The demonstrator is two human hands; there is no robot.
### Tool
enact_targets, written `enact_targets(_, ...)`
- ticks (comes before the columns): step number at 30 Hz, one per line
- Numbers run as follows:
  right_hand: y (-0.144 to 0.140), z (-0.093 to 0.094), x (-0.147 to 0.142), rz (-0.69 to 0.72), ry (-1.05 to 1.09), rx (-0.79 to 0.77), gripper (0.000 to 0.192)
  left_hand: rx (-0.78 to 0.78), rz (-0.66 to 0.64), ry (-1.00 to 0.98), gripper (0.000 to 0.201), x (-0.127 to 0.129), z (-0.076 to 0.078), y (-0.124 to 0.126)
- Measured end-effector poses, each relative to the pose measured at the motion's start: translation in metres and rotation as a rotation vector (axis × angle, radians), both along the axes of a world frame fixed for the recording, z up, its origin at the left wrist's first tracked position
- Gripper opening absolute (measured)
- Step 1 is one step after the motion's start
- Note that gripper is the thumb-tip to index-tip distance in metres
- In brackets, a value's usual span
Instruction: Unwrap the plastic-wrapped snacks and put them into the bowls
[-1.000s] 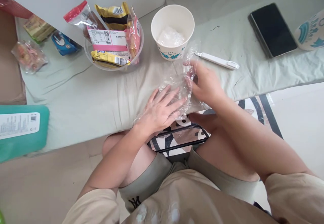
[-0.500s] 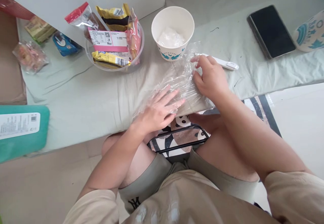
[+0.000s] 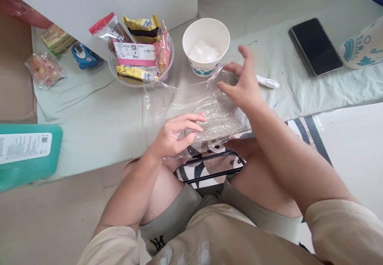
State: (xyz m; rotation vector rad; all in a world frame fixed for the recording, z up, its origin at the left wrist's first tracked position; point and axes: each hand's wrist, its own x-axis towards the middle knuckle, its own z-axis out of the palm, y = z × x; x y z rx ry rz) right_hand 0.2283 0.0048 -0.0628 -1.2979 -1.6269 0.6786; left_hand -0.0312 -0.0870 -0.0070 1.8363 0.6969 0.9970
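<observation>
A clear plastic film (image 3: 209,109), wrinkled and shiny, lies spread on the cloth-covered surface and hangs over its front edge. My left hand (image 3: 176,133) is on the film's near left part, with fingers stretched out and thumb apart. At the film's far right edge is my right hand (image 3: 243,83), fingers spread and one finger raised; its lower fingertips are at the film, and whether they touch it I cannot tell. Just beyond stands a white paper cup (image 3: 206,66) with crumpled clear plastic (image 3: 204,52) inside. A white slim tool (image 3: 268,82) is partly hidden behind my right hand.
A clear round tub (image 3: 112,67) of packaged snacks (image 3: 136,53) stands left of the cup. More wrapped snacks (image 3: 44,69) lie farther left. A green package (image 3: 30,177) is at the left edge. On the right are a phone (image 3: 315,46) and a patterned cup (image 3: 363,49) lying tilted.
The film is spread wider and flatter, reaching left towards the tub. My right hand's fingers have lifted and spread. My left hand has shifted slightly left. The view has tilted a little.
</observation>
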Motion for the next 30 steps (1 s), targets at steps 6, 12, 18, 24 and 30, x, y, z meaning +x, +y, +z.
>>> enact_targets(6, 0.005, 0.016, -0.015, -0.039, -0.09, 0.037, 0.037, -0.031, 0.067, 0.035, 0.02, -0.007, 0.002, 0.004)
enact_targets(12, -0.016, 0.039, -0.01, -0.159, -0.187, 0.164, 0.009, 0.115, 0.154, 0.206, 0.02, 0.002, 0.002, 0.004)
enact_targets(18, -0.054, 0.063, -0.012, -0.245, -0.31, 0.36, 0.007, 0.737, 0.691, 0.155, 0.026, -0.005, 0.0, 0.001)
enact_targets(24, -0.07, 0.074, -0.008, -0.06, -0.365, 0.683, 0.023, 0.207, 0.907, 0.263, 0.033, -0.032, -0.021, 0.015)
enact_targets(30, -0.082, 0.078, -0.016, 0.3, -0.317, 0.641, 0.022, -0.072, 0.803, 0.321, 0.055, -0.042, -0.043, 0.026)
